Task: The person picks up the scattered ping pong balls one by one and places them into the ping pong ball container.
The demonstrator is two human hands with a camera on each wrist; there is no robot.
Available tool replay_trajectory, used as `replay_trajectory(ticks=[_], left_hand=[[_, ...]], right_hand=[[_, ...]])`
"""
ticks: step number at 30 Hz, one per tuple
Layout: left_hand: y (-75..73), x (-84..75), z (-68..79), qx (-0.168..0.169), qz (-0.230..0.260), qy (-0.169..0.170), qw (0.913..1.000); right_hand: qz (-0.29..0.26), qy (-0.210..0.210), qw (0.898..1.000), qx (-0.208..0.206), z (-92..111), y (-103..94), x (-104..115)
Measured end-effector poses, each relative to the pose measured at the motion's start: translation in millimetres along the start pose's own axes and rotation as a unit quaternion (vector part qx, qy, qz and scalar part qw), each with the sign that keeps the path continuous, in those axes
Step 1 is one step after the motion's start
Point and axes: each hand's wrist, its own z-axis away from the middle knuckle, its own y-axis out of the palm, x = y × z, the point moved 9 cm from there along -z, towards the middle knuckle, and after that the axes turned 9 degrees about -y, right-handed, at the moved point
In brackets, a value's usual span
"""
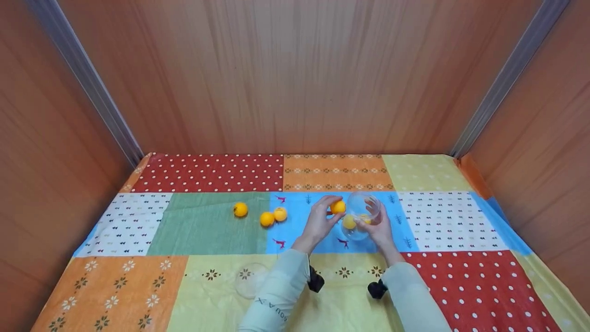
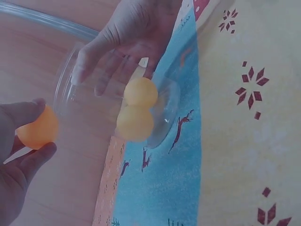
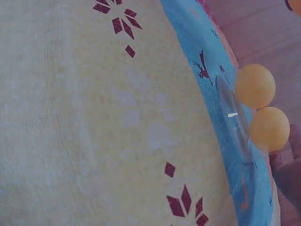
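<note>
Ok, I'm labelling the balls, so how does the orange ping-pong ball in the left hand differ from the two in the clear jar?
The held ball is pinched by the left hand, outside the clear jar; the jarred balls sit inside it. The held ball looks deeper orange; the jarred balls look paler, seen through the clear wall. All are round and look similar in size.

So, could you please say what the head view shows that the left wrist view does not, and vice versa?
Only the head view: three loose orange balls and a clear round disc.
Only the left wrist view: a side view of the clear jar, but no extra object I can make out.
Both: the patterned cloth, the left hand pinching an orange ball, the right hand gripping the jar, and two balls inside it.
</note>
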Motion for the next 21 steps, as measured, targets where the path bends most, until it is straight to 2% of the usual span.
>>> replay_trajectory(ticks=[5,15,21], left_hand=[[5.2,-13.9,-5.3,0.002,-0.004,0.021,0.9998],[19.5,-33.2,-11.7,-0.001,-0.014,0.038,0.9992],[27.1,-38.6,-16.2,0.004,-0.027,0.025,0.9993]], right_hand=[[0.006,0.0,1.0,0.003,1,3.3,8],[0.04,0.01,0.999,-0.009,-3,-6.8,-13],[0.067,0.047,0.996,-0.017,-1,-10.2,-18]])
